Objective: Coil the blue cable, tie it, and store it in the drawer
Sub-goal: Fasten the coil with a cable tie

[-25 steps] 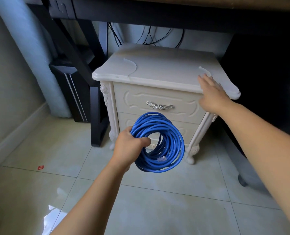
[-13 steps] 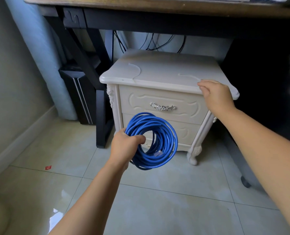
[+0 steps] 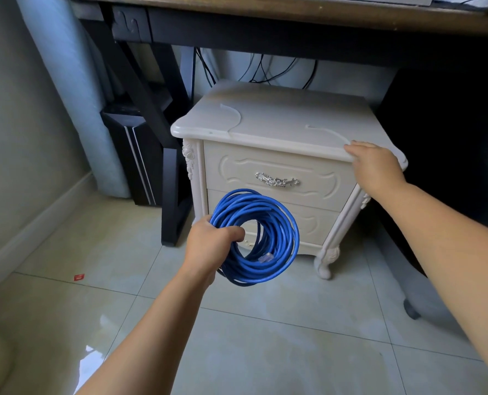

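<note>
Over at the lower left of the frame, a scrap of red wrapper (image 3: 79, 277) is lying on the pale floor tiles (image 3: 280, 352), well clear of everything. A black desk leg (image 3: 163, 155) is standing just left of the nightstand.

Moving toward the centre, the left hand (image 3: 211, 246) is holding the blue cable (image 3: 261, 238) as a round coil in mid-air, in front of the lower drawer (image 3: 314, 223) and just below the silver handle (image 3: 277, 181) of the upper drawer (image 3: 280, 175). The fingers are wrapping shut around the coil's left side, with the thumb hooking through its hole. I cannot see any tie around the loops. A clear plug (image 3: 265, 257) is dangling at the bottom of the ring.

The coil is looking light but springy; the many loops are lying loosely and are likely to splay if the grip slackens, so gathering the whole bundle in one fist, as now, seems the sound hold.

Toward the right of the frame, the right hand (image 3: 375, 163) is resting on the front right corner of the cream nightstand (image 3: 280, 121), fingers together and curling over the top's edge, gripping nothing else. Both drawers are looking closed, so one has yet to be opened.
</note>
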`<state>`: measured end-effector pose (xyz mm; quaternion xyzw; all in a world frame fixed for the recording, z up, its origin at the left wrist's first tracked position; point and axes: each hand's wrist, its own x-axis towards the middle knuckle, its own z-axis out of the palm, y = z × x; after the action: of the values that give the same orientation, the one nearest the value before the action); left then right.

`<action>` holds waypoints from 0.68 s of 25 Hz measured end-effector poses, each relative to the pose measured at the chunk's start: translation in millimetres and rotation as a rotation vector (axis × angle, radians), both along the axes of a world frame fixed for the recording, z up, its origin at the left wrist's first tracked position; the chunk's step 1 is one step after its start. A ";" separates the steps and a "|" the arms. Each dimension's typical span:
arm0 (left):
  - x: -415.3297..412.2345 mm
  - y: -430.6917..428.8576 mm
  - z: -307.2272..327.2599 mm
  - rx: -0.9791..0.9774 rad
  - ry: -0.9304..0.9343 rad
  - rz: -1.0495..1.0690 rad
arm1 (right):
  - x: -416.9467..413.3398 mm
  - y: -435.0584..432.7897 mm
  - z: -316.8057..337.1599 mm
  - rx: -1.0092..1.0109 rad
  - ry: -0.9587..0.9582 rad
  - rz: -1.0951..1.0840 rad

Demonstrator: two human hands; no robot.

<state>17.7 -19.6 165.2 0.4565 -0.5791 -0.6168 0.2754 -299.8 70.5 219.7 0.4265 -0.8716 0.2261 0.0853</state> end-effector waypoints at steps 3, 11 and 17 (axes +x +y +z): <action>-6.4 -0.7 0.4 0.012 0.010 -0.016 | -5.3 -5.1 -7.8 -0.037 0.179 -0.005; -18.9 -0.1 -3.6 0.030 0.008 0.025 | 74.5 -9.2 10.1 -0.503 -0.103 0.002; -5.3 -5.0 -7.2 0.024 -0.046 0.099 | 185.4 58.8 24.8 -0.585 -0.571 0.308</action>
<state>12.4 -24.6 158.0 0.5019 -0.5547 -0.5986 0.2865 -114.4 129.2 244.4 0.4298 -0.6858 0.5823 -0.0767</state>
